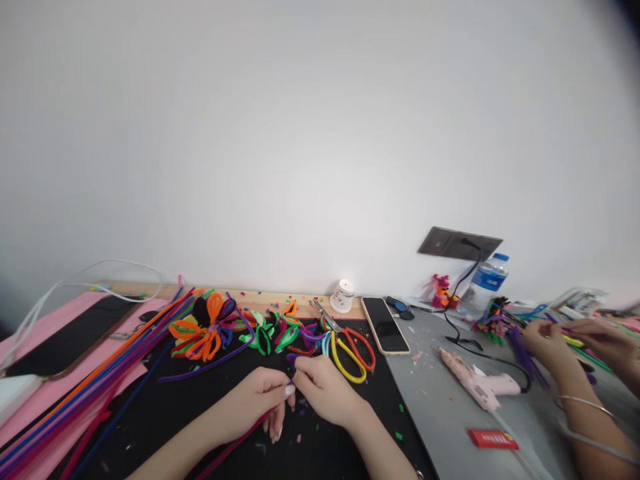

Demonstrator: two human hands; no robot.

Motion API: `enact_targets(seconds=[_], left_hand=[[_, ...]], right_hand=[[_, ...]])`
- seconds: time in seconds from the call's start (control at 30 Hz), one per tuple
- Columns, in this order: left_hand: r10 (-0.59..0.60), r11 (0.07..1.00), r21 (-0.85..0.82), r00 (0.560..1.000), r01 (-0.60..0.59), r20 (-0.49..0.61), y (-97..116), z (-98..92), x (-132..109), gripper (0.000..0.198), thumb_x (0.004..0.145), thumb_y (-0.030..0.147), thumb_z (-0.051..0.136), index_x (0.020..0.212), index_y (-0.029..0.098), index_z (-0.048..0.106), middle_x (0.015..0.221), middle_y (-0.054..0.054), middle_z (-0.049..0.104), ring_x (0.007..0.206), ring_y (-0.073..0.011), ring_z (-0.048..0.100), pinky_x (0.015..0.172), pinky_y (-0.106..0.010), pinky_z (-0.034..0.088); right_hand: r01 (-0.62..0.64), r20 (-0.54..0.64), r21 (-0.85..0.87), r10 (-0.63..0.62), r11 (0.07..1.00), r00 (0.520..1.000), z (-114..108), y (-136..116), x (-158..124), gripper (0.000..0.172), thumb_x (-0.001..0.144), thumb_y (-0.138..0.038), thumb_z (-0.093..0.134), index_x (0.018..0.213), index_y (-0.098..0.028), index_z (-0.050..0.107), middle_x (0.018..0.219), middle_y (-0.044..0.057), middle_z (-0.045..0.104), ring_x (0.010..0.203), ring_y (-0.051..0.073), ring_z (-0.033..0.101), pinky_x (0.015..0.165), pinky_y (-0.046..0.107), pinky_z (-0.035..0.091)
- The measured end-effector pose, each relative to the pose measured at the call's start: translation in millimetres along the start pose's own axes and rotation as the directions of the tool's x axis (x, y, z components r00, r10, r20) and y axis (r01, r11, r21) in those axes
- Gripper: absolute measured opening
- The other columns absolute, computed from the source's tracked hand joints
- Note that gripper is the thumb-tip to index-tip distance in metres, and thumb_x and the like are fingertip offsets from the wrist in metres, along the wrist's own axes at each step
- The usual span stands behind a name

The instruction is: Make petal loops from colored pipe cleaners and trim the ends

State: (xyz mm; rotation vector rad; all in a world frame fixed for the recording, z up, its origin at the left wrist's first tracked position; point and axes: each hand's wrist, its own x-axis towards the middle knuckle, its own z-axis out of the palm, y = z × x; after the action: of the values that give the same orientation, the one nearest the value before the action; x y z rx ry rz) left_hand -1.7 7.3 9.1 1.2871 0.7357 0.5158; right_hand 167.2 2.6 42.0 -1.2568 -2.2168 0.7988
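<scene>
My left hand (257,405) and my right hand (325,389) meet over the black mat (300,453). A small bit of purple pipe cleaner (291,383) shows in my left hand's pinch, beside the closed fingers of my right hand. From under my left hand a dark red pipe cleaner (235,445) runs down toward the near edge. Behind the hands lie an orange pipe-cleaner flower (213,328), green leaf-like loops (263,335) and scissors (345,337) with red and yellow handles.
Long pipe cleaners (95,373) cross pink paper at left, beside a dark phone (70,333). Another phone (385,325), a paper cup (343,296), a pink glue gun (480,380) and a bottle (485,283) stand or lie rightward. Another person's hands (555,347) work at far right.
</scene>
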Motion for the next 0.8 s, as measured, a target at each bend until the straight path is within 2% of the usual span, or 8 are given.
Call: enact_targets(seconds=[0.33,0.53,0.8], left_hand=[[-0.004,1.0,-0.012,0.999,0.004,0.049,-0.5,-3.4,-2.6,0.025,0.082,0.034,0.047,0.07,0.014,0.057,0.042,0.002,0.06,0.035,-0.0089,0.051,0.04,-0.017,0.033],[-0.002,1.0,-0.027,0.998,0.004,0.057,-2.3,-5.9,-0.5,0.025,0.083,0.032,0.047,0.072,0.014,0.058,0.042,0.003,0.06,0.035,-0.0084,0.05,0.041,-0.017,0.033],[-0.01,0.999,-0.038,0.998,0.012,0.06,0.7,-7.4,-1.8,0.032,0.082,0.042,0.049,0.071,0.013,0.058,0.042,0.002,0.06,0.035,-0.0083,0.05,0.041,-0.017,0.035]], right_hand=[[-0.03,0.05,0.159,0.022,0.987,0.999,-2.1,-3.6,0.0,0.029,0.084,-0.013,0.039,0.056,-0.017,0.034,0.051,-0.007,0.035,0.05,0.006,0.035,0.047,0.018,0.024],[-0.056,0.056,0.195,0.046,0.979,0.997,-3.4,-3.7,0.3,0.03,0.084,-0.014,0.04,0.055,-0.017,0.034,0.05,-0.007,0.033,0.049,0.006,0.032,0.045,0.018,0.023],[-0.193,0.139,0.398,0.149,0.897,0.979,-0.5,-3.0,-0.4,0.028,0.085,-0.017,0.037,0.057,-0.017,0.038,0.051,-0.006,0.036,0.047,0.007,0.033,0.044,0.018,0.026]])
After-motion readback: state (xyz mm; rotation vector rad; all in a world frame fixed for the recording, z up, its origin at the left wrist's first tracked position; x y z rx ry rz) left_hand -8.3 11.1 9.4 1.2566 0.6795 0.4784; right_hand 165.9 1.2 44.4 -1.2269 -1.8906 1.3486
